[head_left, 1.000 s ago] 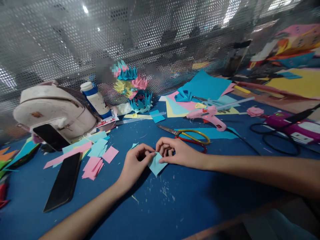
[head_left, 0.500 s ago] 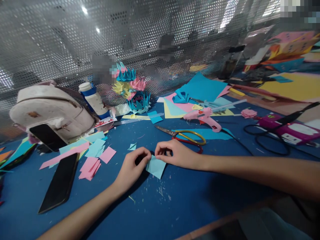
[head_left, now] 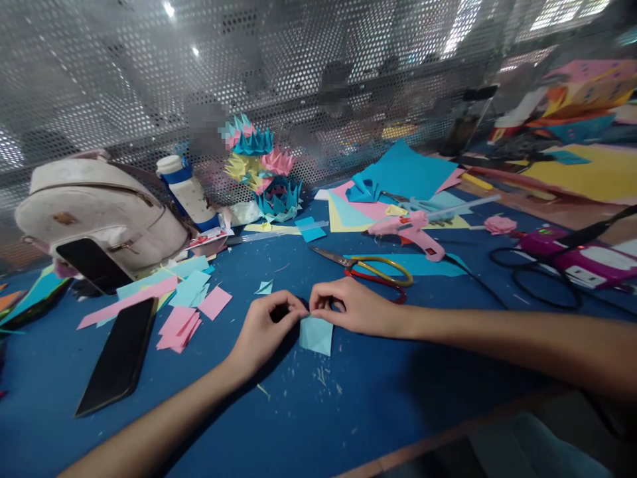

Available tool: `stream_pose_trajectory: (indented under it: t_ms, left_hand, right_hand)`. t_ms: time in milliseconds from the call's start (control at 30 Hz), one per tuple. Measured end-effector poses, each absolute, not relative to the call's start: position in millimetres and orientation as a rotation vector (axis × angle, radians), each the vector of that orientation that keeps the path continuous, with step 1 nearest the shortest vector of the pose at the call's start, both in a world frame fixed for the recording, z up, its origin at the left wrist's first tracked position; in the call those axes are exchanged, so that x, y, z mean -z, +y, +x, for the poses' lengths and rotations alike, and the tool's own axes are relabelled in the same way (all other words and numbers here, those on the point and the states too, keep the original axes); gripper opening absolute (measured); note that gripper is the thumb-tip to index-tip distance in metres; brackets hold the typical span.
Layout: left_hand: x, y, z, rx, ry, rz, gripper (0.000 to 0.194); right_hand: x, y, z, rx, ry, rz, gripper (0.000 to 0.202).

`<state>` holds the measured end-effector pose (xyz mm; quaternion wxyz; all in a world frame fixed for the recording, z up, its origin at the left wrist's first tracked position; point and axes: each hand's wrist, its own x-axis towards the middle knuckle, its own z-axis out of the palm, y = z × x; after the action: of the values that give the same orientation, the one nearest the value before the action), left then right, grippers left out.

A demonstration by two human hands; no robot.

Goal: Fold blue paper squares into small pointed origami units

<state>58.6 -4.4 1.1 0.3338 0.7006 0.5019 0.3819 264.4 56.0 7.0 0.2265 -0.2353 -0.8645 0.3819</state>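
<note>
A small light-blue paper square hangs from my fingertips just over the blue table, its upper edge pinched on both sides. My left hand grips the top left part between thumb and forefinger. Close against it, my right hand pinches the same edge with curled fingers. The fingertips nearly meet and cover part of that edge. Behind my right hand lie scissors with yellow and red handles. A small folded light-blue piece rests beyond my left hand.
Pink squares and a black phone lie at left, before a pale backpack. Folded paper flowers stand by the perforated metal wall. A pink glue gun lies right of centre, near a purple power strip.
The paper square has turned slightly, so its top edge lies more level. My left fingertips have moved right, nearer to my right hand. The camera view has shifted slightly.
</note>
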Motion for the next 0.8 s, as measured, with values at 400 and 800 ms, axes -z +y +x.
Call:
stream_pose_trajectory:
  t_ms: [400,800]
  left_hand:
    - [5,-9,47,-0.957,1.34,2.091,0.015]
    - [5,-26,36,-0.898,1.092,2.447,0.02]
  right_hand:
    - [-3,66,270,-0.911,-2.49,-0.392,0.009]
    - [-6,79,278,-0.491,-2.763,0.113,0.028]
